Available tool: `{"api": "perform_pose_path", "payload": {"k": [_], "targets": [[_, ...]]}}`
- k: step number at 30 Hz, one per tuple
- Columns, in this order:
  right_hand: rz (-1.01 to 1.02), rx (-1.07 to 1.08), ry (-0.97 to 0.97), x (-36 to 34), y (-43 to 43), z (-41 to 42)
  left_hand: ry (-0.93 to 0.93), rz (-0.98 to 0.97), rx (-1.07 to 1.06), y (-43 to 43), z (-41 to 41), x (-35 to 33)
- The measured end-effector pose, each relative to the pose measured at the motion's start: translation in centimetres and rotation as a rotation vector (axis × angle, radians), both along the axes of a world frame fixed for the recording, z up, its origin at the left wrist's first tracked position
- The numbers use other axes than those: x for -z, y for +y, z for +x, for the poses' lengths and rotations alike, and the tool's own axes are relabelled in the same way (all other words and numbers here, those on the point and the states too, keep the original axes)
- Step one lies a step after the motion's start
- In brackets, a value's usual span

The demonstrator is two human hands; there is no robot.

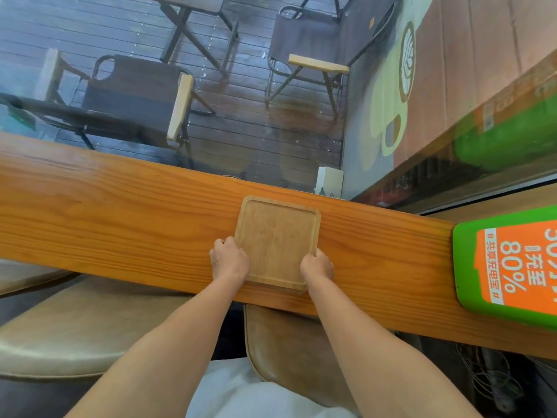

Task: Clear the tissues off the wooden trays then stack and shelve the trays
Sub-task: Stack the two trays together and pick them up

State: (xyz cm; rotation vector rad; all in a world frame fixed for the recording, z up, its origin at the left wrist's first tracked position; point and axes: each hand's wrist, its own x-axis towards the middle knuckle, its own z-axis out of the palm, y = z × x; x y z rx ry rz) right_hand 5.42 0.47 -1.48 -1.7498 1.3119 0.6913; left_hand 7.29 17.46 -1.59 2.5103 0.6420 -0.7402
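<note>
A person grips a wooden tray [277, 241] by its two side edges on a long wooden counter [120, 206] that runs along a window. The left hand [229, 260] is curled closed on the tray's near-left edge; the right hand [317, 264] is curled closed on its near-right edge, fingers folded around the rim on each side. The tray is close to square with rounded corners and a raised rim, its slightly longer axis running from near to far across the counter's width, turned a little clockwise against the counter's grain. Its near edge sits at the counter's near edge; a second edge shows just beneath that edge, though whether it is another tray cannot be told. The tray's surface is bare. A green and orange device [509, 267] lies at the counter's right end. Brown cushioned seats [289, 342] stand below the counter, near the person.
</note>
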Motion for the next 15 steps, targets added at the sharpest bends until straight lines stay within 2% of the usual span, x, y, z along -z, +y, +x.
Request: {"api": "perform_pose_path", "payload": {"k": [4,8,15], "targets": [[-0.01,-0.031,0.004,0.0,-0.4,-0.1,-0.005,0.004,0.019,0.1,0.0,-0.2],[0.007,-0.058,0.012,0.1,-0.8,0.0,-0.005,-0.072,-0.015,0.4,0.7,-0.1],[0.052,0.001,0.051,0.2,-1.1,-0.1,0.075,-0.21,-0.305,0.6,1.7,0.2]]}}
